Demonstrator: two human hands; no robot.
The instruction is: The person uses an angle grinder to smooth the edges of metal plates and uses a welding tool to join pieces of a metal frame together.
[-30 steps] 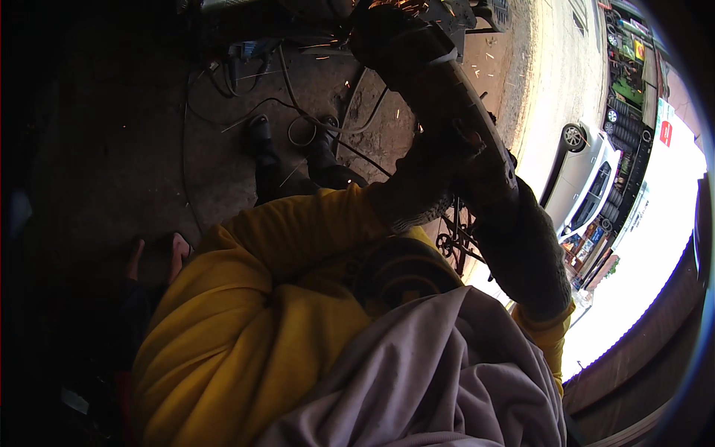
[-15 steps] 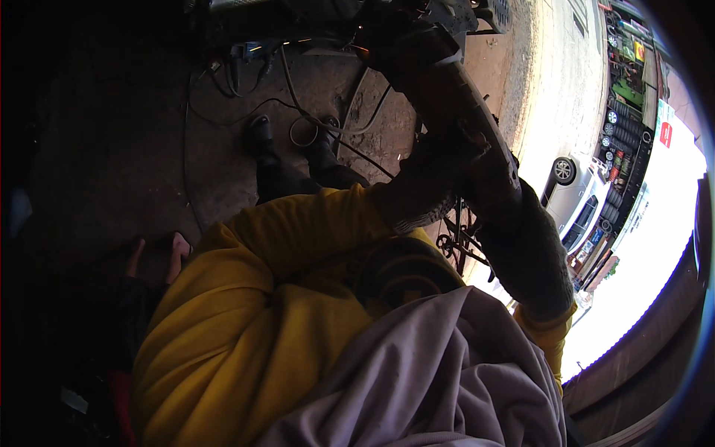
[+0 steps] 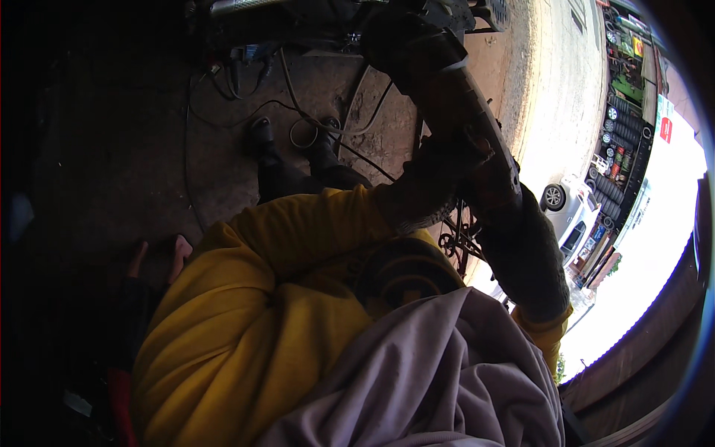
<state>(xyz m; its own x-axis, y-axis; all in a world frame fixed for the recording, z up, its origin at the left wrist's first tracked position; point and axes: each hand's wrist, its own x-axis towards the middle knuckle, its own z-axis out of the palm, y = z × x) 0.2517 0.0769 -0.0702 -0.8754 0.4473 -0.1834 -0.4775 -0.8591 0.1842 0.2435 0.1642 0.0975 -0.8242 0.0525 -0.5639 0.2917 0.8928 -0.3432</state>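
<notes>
A long, dark angle grinder point(image 3: 469, 104) slants across the upper middle, its head up against dark metalwork point(image 3: 298, 26) at the top edge. My left hand point(image 3: 428, 182), in a dark glove with a grey knit cuff, is wrapped round the middle of the grinder's body. Lower down, my right hand point(image 3: 525, 253) grips the rear end in a grey-brown glove. The yellow sleeves point(image 3: 313, 223) of both arms show. Shadow hides most fingers, and I cannot make out the disc.
Cables point(image 3: 298, 112) loop over the brown floor near my dark-shod feet point(image 3: 262, 134). Another person's bare foot point(image 3: 179, 257) is at the left. A dark metal frame point(image 3: 462, 238) stands behind my hands. Outside at the right are a road point(image 3: 551, 97) and a white car point(image 3: 570, 216).
The orange sparks at the metalwork are gone. The grinder's head has shifted slightly down and right, both hands still on it. Outside, the white car has moved lower in the picture.
</notes>
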